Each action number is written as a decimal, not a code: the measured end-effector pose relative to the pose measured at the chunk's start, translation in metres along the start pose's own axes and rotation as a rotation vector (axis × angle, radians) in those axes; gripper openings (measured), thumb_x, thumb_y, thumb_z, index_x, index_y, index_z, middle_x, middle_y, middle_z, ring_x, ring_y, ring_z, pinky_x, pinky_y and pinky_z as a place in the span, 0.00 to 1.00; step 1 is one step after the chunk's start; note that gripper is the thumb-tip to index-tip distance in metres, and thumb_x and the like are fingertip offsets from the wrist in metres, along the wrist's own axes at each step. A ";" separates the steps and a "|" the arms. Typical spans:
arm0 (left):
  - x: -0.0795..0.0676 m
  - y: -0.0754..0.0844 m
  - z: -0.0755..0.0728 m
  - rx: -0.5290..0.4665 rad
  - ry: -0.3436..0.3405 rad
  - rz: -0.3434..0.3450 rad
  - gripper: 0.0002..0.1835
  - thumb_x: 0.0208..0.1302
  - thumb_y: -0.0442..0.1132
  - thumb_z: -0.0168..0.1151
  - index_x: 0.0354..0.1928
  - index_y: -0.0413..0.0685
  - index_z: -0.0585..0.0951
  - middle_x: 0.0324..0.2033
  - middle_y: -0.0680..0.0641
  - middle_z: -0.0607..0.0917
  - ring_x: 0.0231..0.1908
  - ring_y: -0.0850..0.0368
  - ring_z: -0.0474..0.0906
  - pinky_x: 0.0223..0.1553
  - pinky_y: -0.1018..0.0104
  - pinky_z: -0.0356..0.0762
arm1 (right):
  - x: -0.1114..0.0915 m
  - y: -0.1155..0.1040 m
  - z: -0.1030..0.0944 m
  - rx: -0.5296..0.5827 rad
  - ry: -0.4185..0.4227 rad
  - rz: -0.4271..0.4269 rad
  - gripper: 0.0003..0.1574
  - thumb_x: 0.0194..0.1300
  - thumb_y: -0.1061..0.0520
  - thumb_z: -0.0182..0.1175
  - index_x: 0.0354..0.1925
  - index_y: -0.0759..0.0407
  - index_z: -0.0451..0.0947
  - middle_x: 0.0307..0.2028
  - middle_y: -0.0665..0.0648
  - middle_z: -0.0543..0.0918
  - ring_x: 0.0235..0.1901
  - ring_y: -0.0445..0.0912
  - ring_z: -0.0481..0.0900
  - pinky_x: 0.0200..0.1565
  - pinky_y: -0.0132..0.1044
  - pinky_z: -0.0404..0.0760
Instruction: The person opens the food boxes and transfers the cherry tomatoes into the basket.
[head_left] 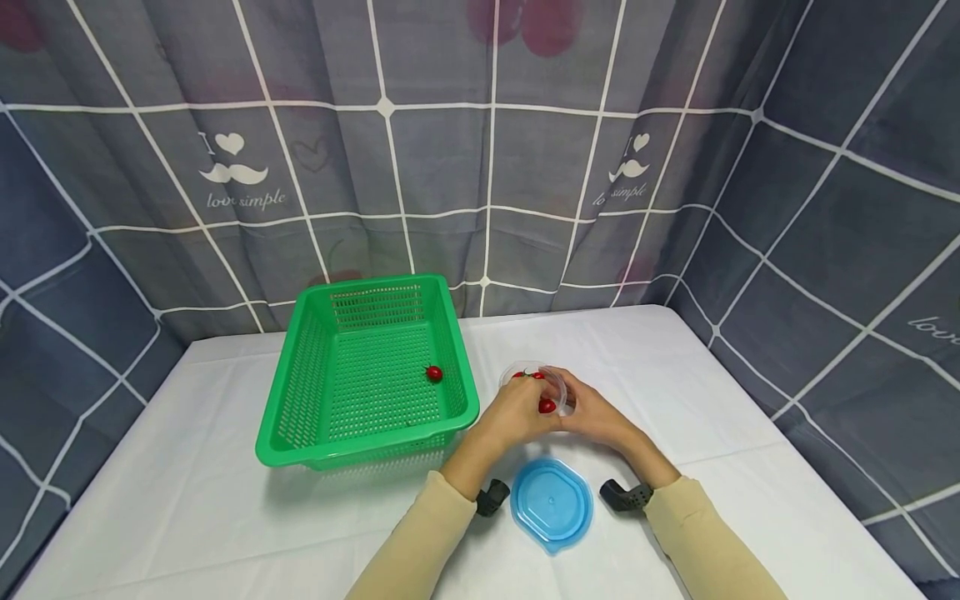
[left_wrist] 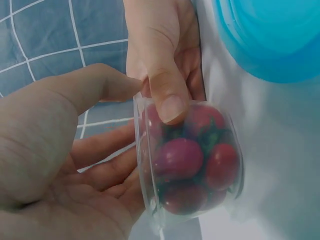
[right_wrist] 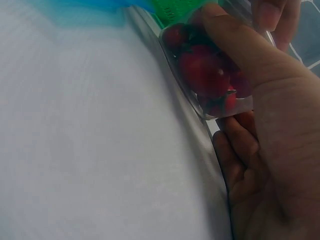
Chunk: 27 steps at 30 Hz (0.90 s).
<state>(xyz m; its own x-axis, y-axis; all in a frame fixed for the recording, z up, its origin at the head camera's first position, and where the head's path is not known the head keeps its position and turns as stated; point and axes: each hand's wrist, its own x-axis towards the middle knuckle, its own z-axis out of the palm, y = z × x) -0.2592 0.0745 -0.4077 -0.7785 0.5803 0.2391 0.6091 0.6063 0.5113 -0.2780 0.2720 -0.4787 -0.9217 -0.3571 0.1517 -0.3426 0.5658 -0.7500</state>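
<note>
We note the clear plastic tub (left_wrist: 153, 205) in front of the person, right of the green basket (head_left: 360, 446) and just beyond the blue lid (head_left: 552, 502); whether its base rests on the white cloth (head_left: 187, 467) we cannot tell. Cherry tomatoes (left_wrist: 179, 159) with green calyxes show through its wall, and a single tomato (head_left: 434, 373) lies in the basket. The right hand (head_left: 592, 412) grips the tub from its side, thumb pressed on the outer wall. The left hand (head_left: 517, 412) is at the mouth, thumb and fingers spread apart about the rim; its fingertips are hidden, so whether they pinch a fruit we cannot tell. Handling, our estimate: tub light even when loaded, walls thin and likely to flex under a hard squeeze, smooth enough to slip; best held low round the wall, or at the rim, which looks the stiffer part. Tomatoes: light, firm but bruisable, skins glossy and probably slick, prone to roll. We would take each across its widest part with soft fingertip pressure, leaving the calyx alone, since it may tear off.
</note>
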 end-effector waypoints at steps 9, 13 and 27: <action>-0.003 0.001 -0.003 0.049 -0.012 -0.026 0.10 0.57 0.44 0.76 0.33 0.45 0.87 0.23 0.54 0.84 0.27 0.61 0.73 0.29 0.71 0.69 | 0.001 0.003 0.001 0.027 -0.013 -0.038 0.51 0.61 0.52 0.73 0.76 0.58 0.63 0.71 0.61 0.73 0.69 0.62 0.72 0.70 0.63 0.68; -0.004 0.003 -0.005 0.037 -0.018 -0.033 0.11 0.58 0.44 0.76 0.35 0.45 0.88 0.29 0.51 0.88 0.32 0.59 0.78 0.35 0.69 0.75 | 0.001 0.003 0.001 0.025 -0.012 -0.039 0.51 0.61 0.51 0.74 0.76 0.57 0.63 0.71 0.60 0.73 0.69 0.61 0.72 0.69 0.63 0.68; -0.004 0.002 -0.007 -0.047 -0.002 -0.020 0.14 0.56 0.38 0.79 0.43 0.42 0.88 0.38 0.48 0.90 0.43 0.53 0.86 0.46 0.67 0.82 | 0.000 0.003 0.001 0.031 -0.007 -0.031 0.51 0.59 0.48 0.76 0.75 0.54 0.66 0.69 0.57 0.76 0.68 0.60 0.73 0.70 0.63 0.68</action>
<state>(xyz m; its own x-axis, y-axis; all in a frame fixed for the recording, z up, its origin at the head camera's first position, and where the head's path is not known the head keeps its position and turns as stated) -0.2559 0.0696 -0.4013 -0.7899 0.5698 0.2267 0.5857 0.5914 0.5542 -0.2786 0.2730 -0.4815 -0.9093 -0.3792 0.1712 -0.3655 0.5311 -0.7644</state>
